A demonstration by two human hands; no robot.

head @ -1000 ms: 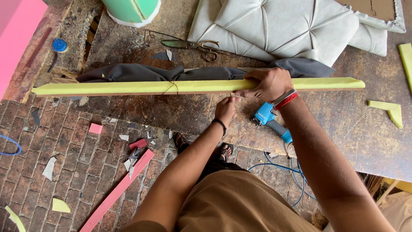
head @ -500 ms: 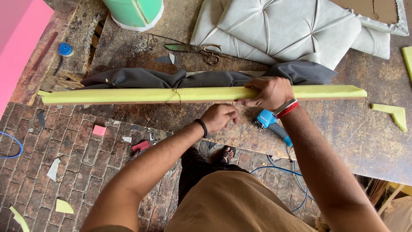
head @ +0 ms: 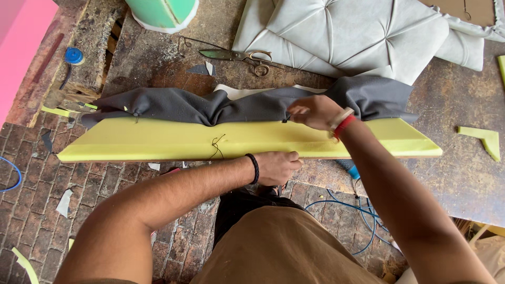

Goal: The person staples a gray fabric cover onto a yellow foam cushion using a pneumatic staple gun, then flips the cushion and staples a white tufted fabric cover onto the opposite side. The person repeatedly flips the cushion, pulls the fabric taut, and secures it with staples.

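A long yellow foam board (head: 158,141) lies across the edge of a worn workbench (head: 457,179), its broad face turned up toward me. Gathered grey fabric (head: 179,105) runs along its far edge. A black thread (head: 215,147) hangs loose at the board's middle. My left hand (head: 276,167), with a black wristband, grips the board's near edge from below. My right hand (head: 313,111), wearing red and white bands, pinches the grey fabric against the foam right of centre.
Scissors (head: 236,55) lie behind the fabric, beside a white tufted cushion (head: 357,31). A green and white tub (head: 163,13) stands at the back and a blue spool (head: 73,55) at the far left. A foam offcut (head: 486,139) is on the right. Blue cable (head: 342,210) trails over the brick floor (head: 37,173).
The foam board has tipped so its wide face shows. My left hand moved onto its near edge, my right hand onto the fabric. The blue tool is now mostly hidden.
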